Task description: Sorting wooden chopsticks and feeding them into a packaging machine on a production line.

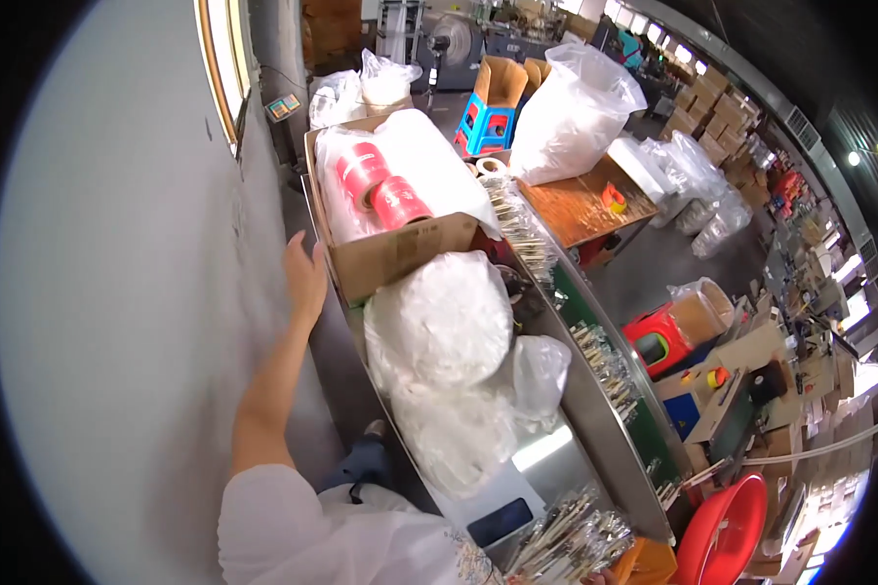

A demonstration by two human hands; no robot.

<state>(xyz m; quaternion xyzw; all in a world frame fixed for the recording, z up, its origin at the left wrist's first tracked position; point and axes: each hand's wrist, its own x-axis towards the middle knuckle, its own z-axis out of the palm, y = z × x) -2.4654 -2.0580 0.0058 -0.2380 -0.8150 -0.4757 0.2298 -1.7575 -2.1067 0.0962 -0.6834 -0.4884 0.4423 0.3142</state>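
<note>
Beside the pale wall [117, 292], a metal bench [568, 476] is loaded with a carton [390, 257], bulky white bags [439, 322] and, at the near end, heaped packets [568, 544]. Inside the carton, red rolls [400, 201] are laid. The left hand [305, 281] is held just beside the carton's left edge, fingers spread, nothing gripped. The right hand [600, 578] is mostly cut off beside the packets; its grip cannot be told.

2 red rolls [401, 202], brown carton [390, 261], green belt [579, 300], red basin [691, 546], white shirt [356, 546]
</note>
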